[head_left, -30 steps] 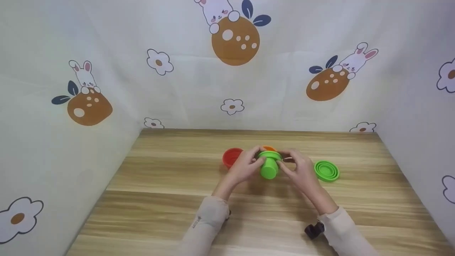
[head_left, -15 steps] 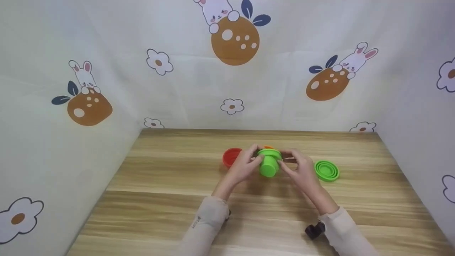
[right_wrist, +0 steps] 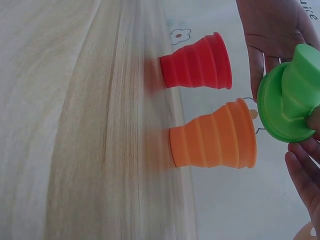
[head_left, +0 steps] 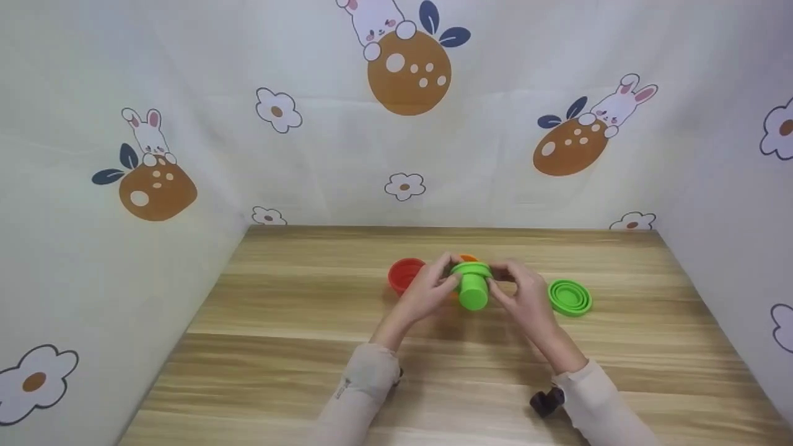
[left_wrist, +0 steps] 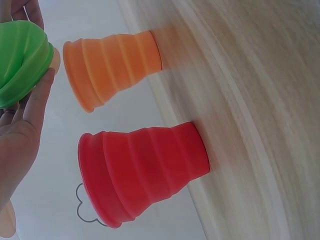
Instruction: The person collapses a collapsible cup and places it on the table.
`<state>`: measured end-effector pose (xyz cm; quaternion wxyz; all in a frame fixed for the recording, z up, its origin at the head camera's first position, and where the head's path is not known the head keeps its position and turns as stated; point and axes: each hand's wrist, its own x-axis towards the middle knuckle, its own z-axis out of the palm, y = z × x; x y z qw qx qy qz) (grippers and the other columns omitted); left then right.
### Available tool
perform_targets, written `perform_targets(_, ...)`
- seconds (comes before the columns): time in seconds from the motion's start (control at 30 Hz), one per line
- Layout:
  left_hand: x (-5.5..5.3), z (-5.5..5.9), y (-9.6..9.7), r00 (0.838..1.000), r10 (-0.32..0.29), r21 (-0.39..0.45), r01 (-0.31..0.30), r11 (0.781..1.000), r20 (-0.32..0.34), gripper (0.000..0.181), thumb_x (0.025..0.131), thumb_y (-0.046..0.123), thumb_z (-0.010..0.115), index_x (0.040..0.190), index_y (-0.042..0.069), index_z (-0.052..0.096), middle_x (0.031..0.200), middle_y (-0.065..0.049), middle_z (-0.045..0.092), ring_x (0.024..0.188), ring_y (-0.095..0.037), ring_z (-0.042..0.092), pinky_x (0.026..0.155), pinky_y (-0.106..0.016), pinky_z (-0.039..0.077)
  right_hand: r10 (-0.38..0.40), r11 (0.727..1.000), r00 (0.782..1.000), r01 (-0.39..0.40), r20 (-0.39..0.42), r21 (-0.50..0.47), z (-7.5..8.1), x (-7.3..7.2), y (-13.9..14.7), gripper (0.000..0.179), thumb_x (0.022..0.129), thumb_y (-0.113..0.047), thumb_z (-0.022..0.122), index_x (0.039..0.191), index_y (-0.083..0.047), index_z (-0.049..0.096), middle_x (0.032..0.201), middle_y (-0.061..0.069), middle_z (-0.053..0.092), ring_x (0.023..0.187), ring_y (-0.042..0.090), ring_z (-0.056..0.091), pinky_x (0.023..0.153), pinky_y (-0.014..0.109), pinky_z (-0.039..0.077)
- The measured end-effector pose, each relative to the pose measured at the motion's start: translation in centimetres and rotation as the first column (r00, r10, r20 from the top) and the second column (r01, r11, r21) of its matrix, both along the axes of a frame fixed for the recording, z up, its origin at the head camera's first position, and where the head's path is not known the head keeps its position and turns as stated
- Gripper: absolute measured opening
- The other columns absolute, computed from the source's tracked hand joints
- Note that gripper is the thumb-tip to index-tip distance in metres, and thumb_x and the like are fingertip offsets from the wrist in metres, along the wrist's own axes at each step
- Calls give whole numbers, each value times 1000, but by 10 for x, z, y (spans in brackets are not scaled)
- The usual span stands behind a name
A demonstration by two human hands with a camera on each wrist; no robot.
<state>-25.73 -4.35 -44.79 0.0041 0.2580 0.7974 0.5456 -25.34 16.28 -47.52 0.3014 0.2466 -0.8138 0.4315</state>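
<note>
Both hands hold a green collapsible cup up off the table, its wide rim facing away and its narrow base toward me in the head view. My left hand grips the rim from the left, thumb near the folded rings. From the right, my right hand pinches the same rim between thumb and fingers. The cup looks partly folded in the right wrist view, its narrow part standing askew from the wide ring. An orange collapsible cup stands upright behind it, mostly hidden in the head view.
A red collapsible cup stands extended beside the left hand, partly covered by it. To the right of the right hand, a flattened green collapsible cup lies on the wooden table. Patterned cloth walls enclose the table's back and sides.
The green cup's narrow base has swung slightly to the right between the hands, while its rim dips a little. Both hands keep their hold almost in place.
</note>
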Motion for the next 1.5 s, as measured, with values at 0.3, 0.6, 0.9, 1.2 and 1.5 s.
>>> perform_targets(0.3, 1, -1, 4, 999, -12, -61, 14, 998, 40, 21, 103, 23, 49, 116, 10, 59, 111, -5, 67, 97, -10, 59, 92, -25, 51, -34, 996, 999, 37, -38, 77, 2, 1, -1, 19, 82, 3, 75, 99, -3, 69, 92, 11, 73, 83, 26, 73, 77, 41, 62)
perform_targets(0.6, 0, 0, 3, 999, -5, -97, 8, 995, 32, 23, 106, 28, 44, 115, 10, 57, 101, -2, 63, 90, -9, 56, 85, -23, 50, -2, 998, 1000, 1, 17, 60, 0, 0, 0, 23, 85, -3, 76, 107, -1, 69, 102, 11, 74, 92, 27, 73, 82, 40, 61)
perform_targets(0.9, -1, 0, 0, 999, 5, -22, -6, 1000, -44, 22, 105, 18, 45, 113, 2, 56, 100, -11, 62, 92, -13, 53, 87, -25, 47, 116, 989, 965, -89, 236, -122, -3, -1, 4, 26, 87, -3, 74, 113, 0, 68, 109, 14, 73, 95, 23, 73, 84, 28, 61)
perform_targets(1.2, 0, -3, 3, 1000, -25, -23, 25, 999, -14, 21, 106, 18, 44, 112, 1, 54, 101, -11, 62, 92, -11, 54, 86, -25, 49, 100, 985, 962, -60, 255, -161, -4, 1, 1, 19, 90, 2, 69, 109, 2, 69, 104, 15, 74, 94, 24, 71, 84, 21, 59)
perform_targets(1.5, -1, -5, 3, 999, -25, -76, 26, 997, 22, 21, 106, 22, 44, 109, 5, 56, 91, -1, 58, 86, -9, 52, 79, -21, 46, -10, 1000, 995, 10, 99, 3, -3, 1, -2, 17, 87, 5, 68, 104, 2, 68, 97, 14, 75, 86, 25, 73, 80, 34, 62)
